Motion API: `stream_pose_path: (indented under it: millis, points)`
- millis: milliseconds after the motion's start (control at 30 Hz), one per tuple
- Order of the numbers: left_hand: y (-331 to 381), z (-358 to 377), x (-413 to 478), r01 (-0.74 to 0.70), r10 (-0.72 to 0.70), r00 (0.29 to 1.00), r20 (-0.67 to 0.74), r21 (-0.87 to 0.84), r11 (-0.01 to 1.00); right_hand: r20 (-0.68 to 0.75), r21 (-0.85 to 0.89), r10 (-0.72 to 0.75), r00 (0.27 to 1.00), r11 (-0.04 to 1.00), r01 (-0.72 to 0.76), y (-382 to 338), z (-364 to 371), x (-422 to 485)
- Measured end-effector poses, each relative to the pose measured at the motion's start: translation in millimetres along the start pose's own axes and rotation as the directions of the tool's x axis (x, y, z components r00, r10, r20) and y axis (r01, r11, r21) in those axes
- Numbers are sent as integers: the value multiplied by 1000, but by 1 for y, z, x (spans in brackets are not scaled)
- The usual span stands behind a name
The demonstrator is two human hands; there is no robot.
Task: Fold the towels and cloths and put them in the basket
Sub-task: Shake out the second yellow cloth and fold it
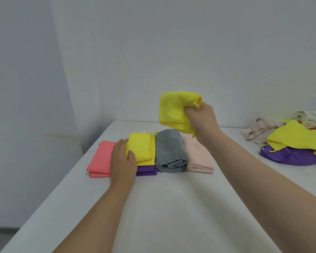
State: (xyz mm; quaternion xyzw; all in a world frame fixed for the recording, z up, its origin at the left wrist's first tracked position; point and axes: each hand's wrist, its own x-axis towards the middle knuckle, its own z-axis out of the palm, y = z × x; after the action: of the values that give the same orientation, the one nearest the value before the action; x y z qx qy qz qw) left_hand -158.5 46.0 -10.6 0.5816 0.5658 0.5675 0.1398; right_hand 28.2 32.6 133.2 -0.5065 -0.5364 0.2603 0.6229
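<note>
Raised above the worktop (171,207), a folded yellow cloth (173,110) is pinched in the closed right hand (202,119) grip. The left hand (123,161) is laid flat, fingers spread, against the stacked yellow towel (141,149).

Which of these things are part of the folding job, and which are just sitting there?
For the job:
- yellow cloth in the right hand
- folded stack under the left hand
- pink, grey, pale pink folded towels
- unfolded pile

Just lying about:
- carton
</note>
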Motion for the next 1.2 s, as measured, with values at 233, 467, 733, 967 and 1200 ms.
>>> stream_pose_path:
  millis: [233, 467, 733, 967, 1200]
  points:
    - [3, -8, 10, 304, -373, 927, -48, -486, 819, 578, -748, -157, 801, 290, 597, 23, 90, -9]
    - [5, -11, 17, 378, -504, 863, 27, -696, 611, 588, -741, -10, 809, 394, 544, 57, 110, -30]
    - [6, -12, 15, 405, -500, 863, 73, -693, 597, 669, -712, 79, 740, 356, 605, 52, 105, -33]
    - [14, -14, 18, 176, -199, 980, -4, -450, 875, 512, -488, 90, 854, 849, 202, 37, 88, 0]
    - [-10, -7, 12, -305, 146, 917, 371, 414, 858, 604, -788, 296, 740, 362, 498, 96, 94, -10]
